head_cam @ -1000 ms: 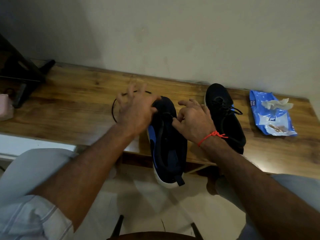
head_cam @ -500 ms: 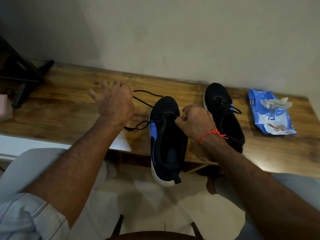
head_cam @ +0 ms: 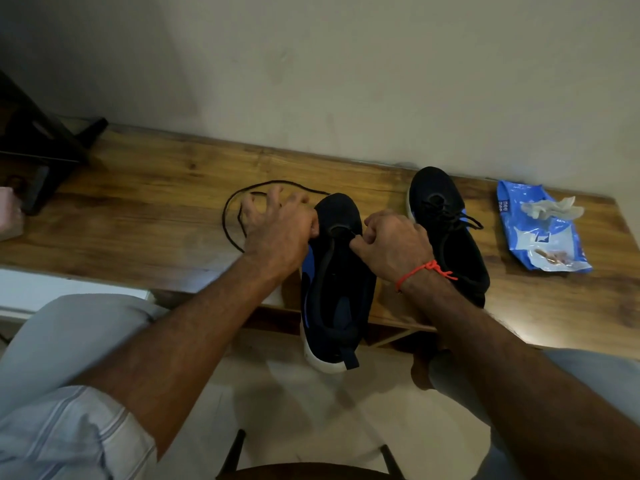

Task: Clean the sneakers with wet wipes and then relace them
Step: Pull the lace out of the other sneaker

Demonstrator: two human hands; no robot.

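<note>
Wooden bench (head_cam: 145,216) against a plain wall (head_cam: 346,81), sneaker (head_cam: 337,271) lace (head_cam: 228,216) pinched by left hand (head_cam: 277,233), tongue pinched by right hand (head_cam: 394,244).

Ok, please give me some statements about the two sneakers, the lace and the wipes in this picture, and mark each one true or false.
1. The right sneaker already has its lace tied in. True.
2. The wet wipes pack lies left of both sneakers. False: it lies to their right, on the wooden bench.
3. The loose black lace curls on the bench beside the left sneaker. True.
4. The right hand holds a wipe. False: it pinches at the left sneaker's eyelets.
5. The left sneaker's heel hangs over the bench edge. True.
</note>
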